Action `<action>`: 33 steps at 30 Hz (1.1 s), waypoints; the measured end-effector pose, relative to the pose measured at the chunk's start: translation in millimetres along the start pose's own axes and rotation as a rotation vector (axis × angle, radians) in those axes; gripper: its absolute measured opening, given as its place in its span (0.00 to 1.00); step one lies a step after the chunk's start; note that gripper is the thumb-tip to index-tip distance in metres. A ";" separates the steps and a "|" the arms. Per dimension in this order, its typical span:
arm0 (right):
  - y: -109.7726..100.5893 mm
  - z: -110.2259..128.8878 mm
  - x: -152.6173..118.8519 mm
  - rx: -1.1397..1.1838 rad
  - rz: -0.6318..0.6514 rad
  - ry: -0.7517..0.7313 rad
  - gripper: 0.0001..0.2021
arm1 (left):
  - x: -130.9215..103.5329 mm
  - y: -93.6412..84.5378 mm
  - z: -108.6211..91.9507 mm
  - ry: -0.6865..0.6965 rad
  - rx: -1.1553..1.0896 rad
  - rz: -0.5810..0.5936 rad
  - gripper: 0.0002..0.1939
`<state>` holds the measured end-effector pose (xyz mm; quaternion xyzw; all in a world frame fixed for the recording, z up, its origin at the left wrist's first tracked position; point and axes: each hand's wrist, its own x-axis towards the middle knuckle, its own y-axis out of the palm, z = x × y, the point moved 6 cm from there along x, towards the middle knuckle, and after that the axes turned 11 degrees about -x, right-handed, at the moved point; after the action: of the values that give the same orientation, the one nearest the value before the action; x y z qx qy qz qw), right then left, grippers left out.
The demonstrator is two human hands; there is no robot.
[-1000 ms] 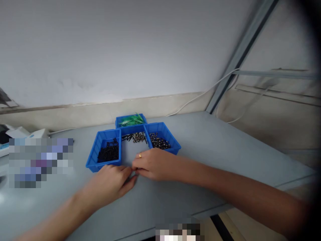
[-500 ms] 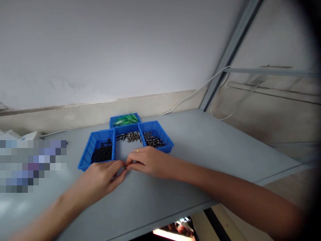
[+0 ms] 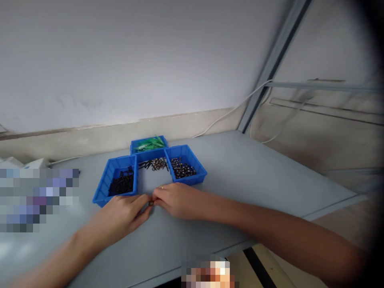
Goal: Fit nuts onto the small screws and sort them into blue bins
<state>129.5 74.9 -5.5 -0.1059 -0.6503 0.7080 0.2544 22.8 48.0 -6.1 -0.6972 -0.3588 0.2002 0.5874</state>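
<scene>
My left hand (image 3: 124,214) and my right hand (image 3: 177,201) meet fingertip to fingertip above the grey table, in front of the blue bins. Between their pinched fingers sits a small dark metallic part (image 3: 151,203), mostly covered. A ring shows on my right hand. The left blue bin (image 3: 100,188) holds black screws (image 3: 121,184); the right blue bin (image 3: 198,172) holds shiny metal pieces (image 3: 183,169). Between these bins a pile of small metal parts (image 3: 156,163) lies on the table. Behind it, another blue bin (image 3: 151,153) contains green pieces (image 3: 150,144).
The grey table (image 3: 240,168) meets a wall at the back. A metal post (image 3: 258,96) rises at its right rear, with a white cable (image 3: 222,118) beside it. White objects (image 3: 36,164) and a blurred-out area are at the left. Another blurred-out patch is at the front edge.
My right hand has shifted slightly down, and its fingers are closer together. The small part shows a little more between the hands. The view has moved slightly.
</scene>
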 end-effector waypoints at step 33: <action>10.3 -9.8 2.9 0.654 0.212 0.170 0.09 | 0.1 -5.6 -5.1 0.067 0.050 -0.096 0.07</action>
<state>129.5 84.6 -16.4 -0.1442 -0.3511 0.8898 0.2534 25.0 44.9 0.6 -0.6705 -0.3670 0.1571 0.6253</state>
